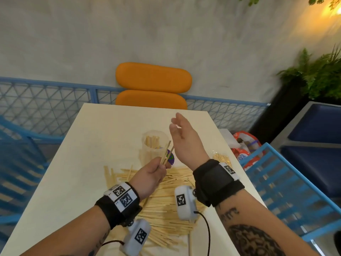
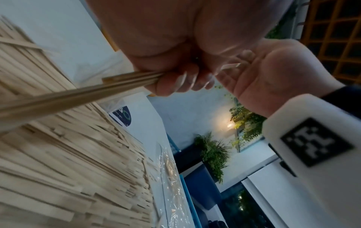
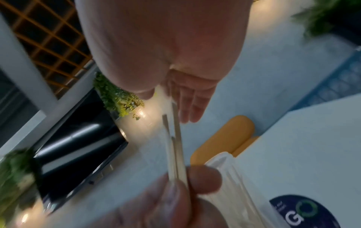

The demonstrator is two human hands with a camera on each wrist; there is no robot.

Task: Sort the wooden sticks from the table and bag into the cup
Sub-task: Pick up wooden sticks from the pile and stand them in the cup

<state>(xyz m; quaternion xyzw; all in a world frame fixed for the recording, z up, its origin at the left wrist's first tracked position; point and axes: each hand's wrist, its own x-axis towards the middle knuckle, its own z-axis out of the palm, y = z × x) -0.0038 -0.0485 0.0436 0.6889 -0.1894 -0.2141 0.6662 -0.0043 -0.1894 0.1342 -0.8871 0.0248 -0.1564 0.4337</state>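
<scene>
A round dark-blue sticker point(image 3: 304, 212) lies on the table point(image 3: 312, 146) beside the cup point(image 3: 234, 174); in the right wrist view it shows a large pale "G" followed by a green ring that reads like an "O". Smaller print beside the letters is too blurred to read. The white tags on the wrist bands point(image 1: 121, 195) carry black-and-white square code patterns, not letters. A red and white bag point(image 1: 243, 150) off the table's right edge bears blue print that cannot be read.
</scene>
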